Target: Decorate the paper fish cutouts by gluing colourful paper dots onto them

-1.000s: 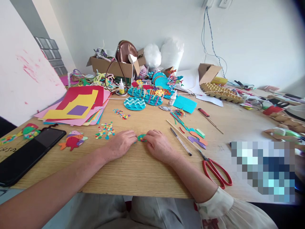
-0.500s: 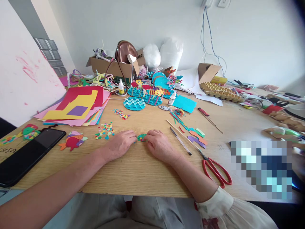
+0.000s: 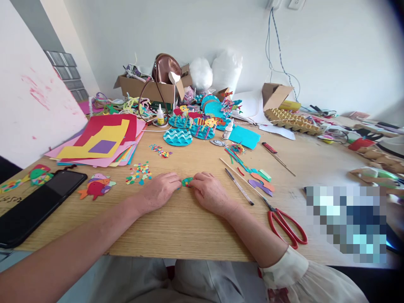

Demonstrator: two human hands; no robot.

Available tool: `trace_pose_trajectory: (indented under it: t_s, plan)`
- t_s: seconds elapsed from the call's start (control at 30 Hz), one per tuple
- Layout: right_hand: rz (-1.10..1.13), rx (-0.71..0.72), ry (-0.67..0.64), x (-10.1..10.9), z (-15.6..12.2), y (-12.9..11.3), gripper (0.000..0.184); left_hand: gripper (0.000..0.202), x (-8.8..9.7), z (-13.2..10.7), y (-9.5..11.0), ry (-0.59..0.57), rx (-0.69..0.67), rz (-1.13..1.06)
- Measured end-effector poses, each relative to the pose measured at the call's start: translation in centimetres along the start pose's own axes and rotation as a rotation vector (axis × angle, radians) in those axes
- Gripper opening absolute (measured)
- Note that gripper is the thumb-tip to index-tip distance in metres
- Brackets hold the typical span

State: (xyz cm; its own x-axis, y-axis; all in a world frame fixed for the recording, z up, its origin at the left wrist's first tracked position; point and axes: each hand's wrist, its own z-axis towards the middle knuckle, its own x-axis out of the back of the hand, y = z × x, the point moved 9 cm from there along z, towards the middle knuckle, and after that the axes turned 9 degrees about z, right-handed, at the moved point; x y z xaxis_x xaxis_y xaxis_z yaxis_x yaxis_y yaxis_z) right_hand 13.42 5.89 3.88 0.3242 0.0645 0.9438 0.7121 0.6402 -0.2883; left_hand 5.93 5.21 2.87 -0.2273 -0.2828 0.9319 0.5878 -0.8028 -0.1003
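Left hand (image 3: 159, 190) and right hand (image 3: 210, 191) both knuckles up, low on counter (image 3: 189, 227), fingers curled, tips nearly meeting. Green paper piece (image 3: 187, 182) flat on counter between them, gripped at left edge by left fingertips and at right edge by right fingertips. Confetti scraps (image 3: 140, 172) just beyond left hand. Paper fish (image 3: 96, 186) further left, black phone (image 3: 34, 206) beyond that. Pen (image 3: 239, 186) near right hand, on its outer side. Red scissors (image 3: 285, 227) further right, beside right forearm.
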Motion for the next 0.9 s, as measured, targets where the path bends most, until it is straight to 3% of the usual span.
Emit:
trace_pose_trajectory:
  t_s: [0.23,0.9]
  plan:
    - [0.02,0.015,0.052,0.58,-0.1,-0.02,0.024,0.025,0.03,0.09,-0.05,0.008,0.0,-0.006]
    - [-0.001,0.024,0.029,0.24,-0.02,-0.16,0.025,0.024,0.09,-0.04,0.04,0.005,-0.007,0.006]
